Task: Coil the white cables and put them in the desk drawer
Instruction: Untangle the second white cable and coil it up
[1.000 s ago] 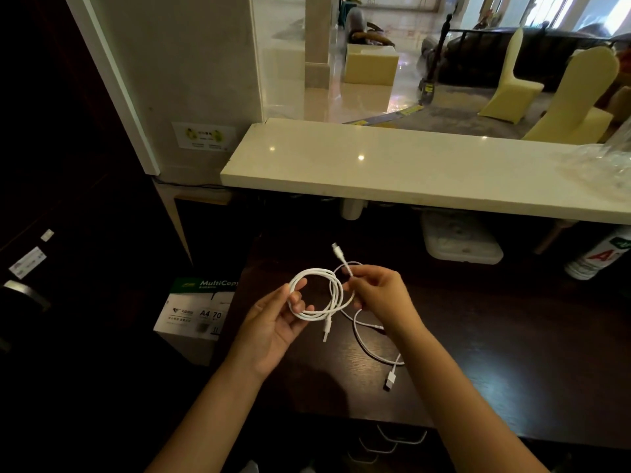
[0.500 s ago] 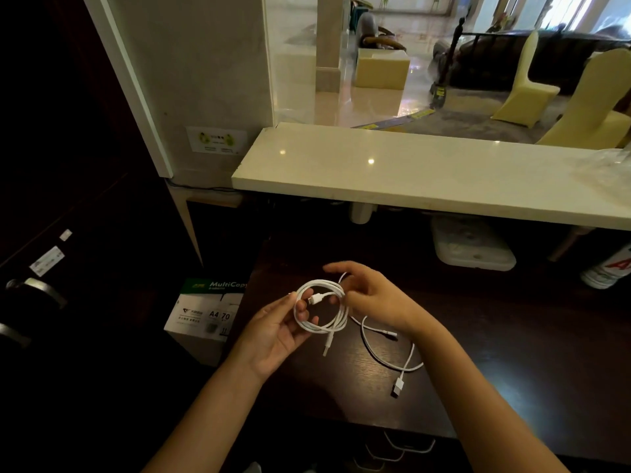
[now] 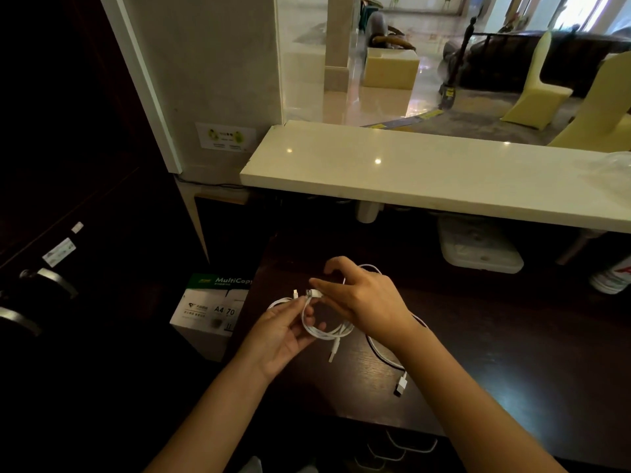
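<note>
- Dark desk [image 3: 512, 353]: second white cable [image 3: 382, 353] lies loose on it, uncoiled; no open drawer visible.
- Coiled cable [image 3: 327, 331]: nearly wound, held above the desk.
- Left hand [image 3: 280, 331] grips the coil; right hand [image 3: 362, 298] pinches its plug end [image 3: 312, 293], probably tucking it in.

Only really readable bit is the paper ream box [image 3: 213, 310] at lower left: "MultiCopy" on its green top, "A4" and "70" on the white side. Wall sticker [image 3: 225, 136] text is probably too blurry.
</note>
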The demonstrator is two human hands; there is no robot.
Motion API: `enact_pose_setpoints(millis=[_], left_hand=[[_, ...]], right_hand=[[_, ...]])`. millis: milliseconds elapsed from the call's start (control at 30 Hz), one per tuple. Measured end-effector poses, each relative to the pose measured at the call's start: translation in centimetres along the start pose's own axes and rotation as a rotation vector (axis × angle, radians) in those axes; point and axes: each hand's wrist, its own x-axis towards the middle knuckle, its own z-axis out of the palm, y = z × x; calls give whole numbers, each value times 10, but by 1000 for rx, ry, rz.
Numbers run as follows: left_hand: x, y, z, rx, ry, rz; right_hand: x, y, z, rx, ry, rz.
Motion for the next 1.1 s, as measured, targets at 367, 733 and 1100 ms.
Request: enact_pose_setpoints(millis=[367, 733, 1100], left_hand=[[1, 11, 0, 102, -30, 16], [17, 1, -34, -12, 25, -30], [31, -28, -72, 525, 289, 204]], right_hand=[[22, 5, -17, 624, -376, 503], [-3, -1, 18, 1182, -334, 1001], [-11, -34, 87, 1174, -233, 1303]])
